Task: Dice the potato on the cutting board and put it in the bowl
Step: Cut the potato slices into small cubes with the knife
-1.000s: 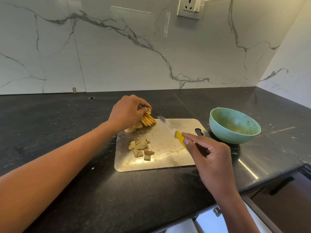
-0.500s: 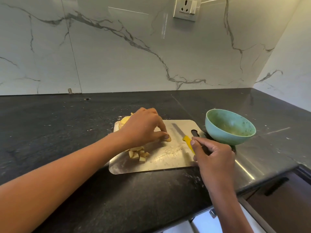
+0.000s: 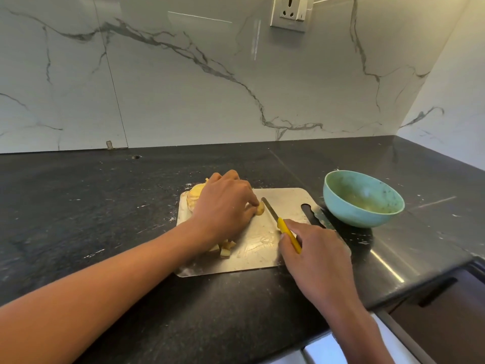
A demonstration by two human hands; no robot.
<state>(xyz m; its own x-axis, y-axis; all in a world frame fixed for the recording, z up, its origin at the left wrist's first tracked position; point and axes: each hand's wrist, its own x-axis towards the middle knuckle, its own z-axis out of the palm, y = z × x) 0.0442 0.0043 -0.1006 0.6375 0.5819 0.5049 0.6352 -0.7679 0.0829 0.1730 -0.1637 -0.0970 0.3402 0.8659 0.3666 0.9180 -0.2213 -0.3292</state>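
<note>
- While the left hand [image 3: 223, 206] lies over the far-left part of the cutting board [image 3: 286, 203], its fingertips [image 3: 253, 203] pinch a small potato piece [image 3: 260, 210] against the metal surface.
- Right hand [image 3: 315, 253] grips the yellow handle of a knife [image 3: 282, 225], fingers curled round it; the blade runs up and to the left, and its tip sits just beside the pinched piece. Whether the edge touches the potato cannot be told.
- Sliced potato [image 3: 195, 197], pale yellow, lies at the board's far-left corner, partly hidden behind the left hand.
- Diced cubes [image 3: 225, 249] lie in a small heap near the board's near-left side, partly under the left wrist.
- Board is a shiny metal sheet with rounded corners and a slot handle at its right end; it lies on the black bench [image 3: 105, 206], close to the bench's near edge.
- Teal bowl [image 3: 363, 199] stands on the bench just beside the board's far-right corner, upright; its inside shows smears, and no potato pieces can be made out in it.
- Bench surface is speckled with pale flecks around the board.
- White marble-patterned wall [image 3: 183, 88] backs the bench, with a power socket [image 3: 288, 13] high up behind the board.
</note>
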